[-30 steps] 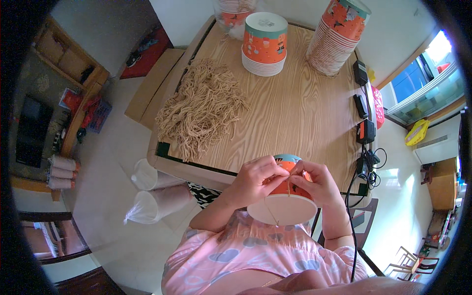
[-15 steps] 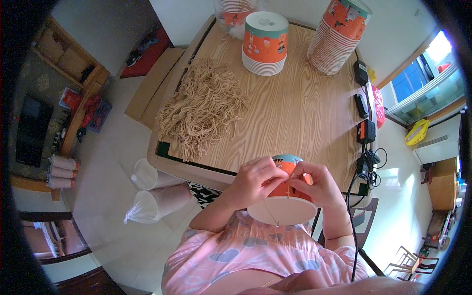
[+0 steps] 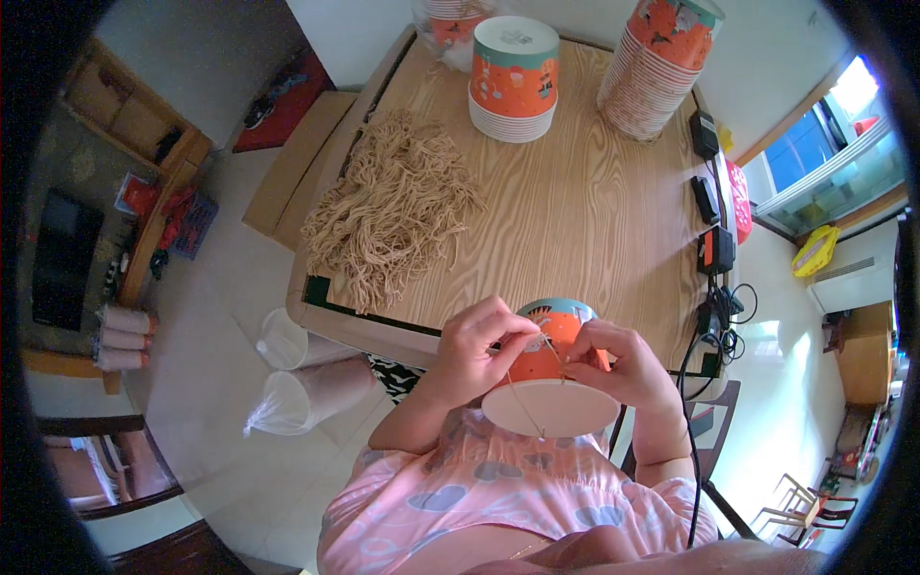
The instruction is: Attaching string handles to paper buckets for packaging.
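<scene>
Left hand (image 3: 486,350) shifted away from right hand (image 3: 618,366); cord (image 3: 550,347) now stretched between them

Wood-grain worktop (image 3: 556,220) fills the centre. Along its far edge stand 3 stacks of paper buckets: a tall stack (image 3: 656,86) at the right corner, a shorter stack (image 3: 515,81) midway, a bagged stack (image 3: 455,27) at the left corner. A heap of tan cords (image 3: 398,206) spreads along the left edge. At the near edge, 1 orange-and-teal bucket (image 3: 554,402) is tilted, its white opening toward the wearer. Left thumb and forefinger pinch the cord; right thumb and fingertips close on it near the bucket's upper rim. It crosses the opening and looks fastened at the lower rim; the upper fastening seems unfinished. Whether any knot is tight, I cannot tell. Many cords appear unused.
</scene>
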Demonstrator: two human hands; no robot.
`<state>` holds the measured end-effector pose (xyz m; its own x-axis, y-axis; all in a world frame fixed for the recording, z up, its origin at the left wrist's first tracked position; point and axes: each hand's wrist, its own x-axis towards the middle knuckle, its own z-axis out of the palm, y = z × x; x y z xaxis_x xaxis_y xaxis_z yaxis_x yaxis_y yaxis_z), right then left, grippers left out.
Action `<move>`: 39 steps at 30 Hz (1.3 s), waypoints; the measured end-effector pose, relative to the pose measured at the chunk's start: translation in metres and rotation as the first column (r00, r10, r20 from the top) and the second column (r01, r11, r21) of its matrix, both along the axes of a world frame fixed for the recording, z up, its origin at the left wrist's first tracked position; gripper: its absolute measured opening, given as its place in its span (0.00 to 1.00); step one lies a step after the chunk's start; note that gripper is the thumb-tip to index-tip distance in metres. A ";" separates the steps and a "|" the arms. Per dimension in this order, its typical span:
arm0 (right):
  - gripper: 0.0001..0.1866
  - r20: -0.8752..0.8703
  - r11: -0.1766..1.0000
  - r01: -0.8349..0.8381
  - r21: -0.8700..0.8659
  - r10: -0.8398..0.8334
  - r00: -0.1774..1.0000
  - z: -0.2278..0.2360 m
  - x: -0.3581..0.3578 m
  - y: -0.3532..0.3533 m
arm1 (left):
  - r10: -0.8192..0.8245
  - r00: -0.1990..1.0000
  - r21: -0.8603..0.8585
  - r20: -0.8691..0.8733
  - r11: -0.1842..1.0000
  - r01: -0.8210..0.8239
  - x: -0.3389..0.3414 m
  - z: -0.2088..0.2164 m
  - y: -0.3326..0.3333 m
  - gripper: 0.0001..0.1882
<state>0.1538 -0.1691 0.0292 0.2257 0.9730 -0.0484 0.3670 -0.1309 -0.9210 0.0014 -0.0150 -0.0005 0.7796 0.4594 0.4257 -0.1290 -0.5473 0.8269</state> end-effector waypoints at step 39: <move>0.19 0.322 0.968 -0.080 0.236 0.000 0.947 0.017 -0.013 -0.017 | -0.375 0.923 -0.168 -0.086 0.919 0.357 0.003 0.000 0.002 0.06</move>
<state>0.1410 -0.1857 0.0461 0.1510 0.9543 0.2580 0.6454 0.1026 -0.7569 0.0046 -0.0125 -0.0004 0.9443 0.1828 0.2736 -0.1970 -0.3519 0.9151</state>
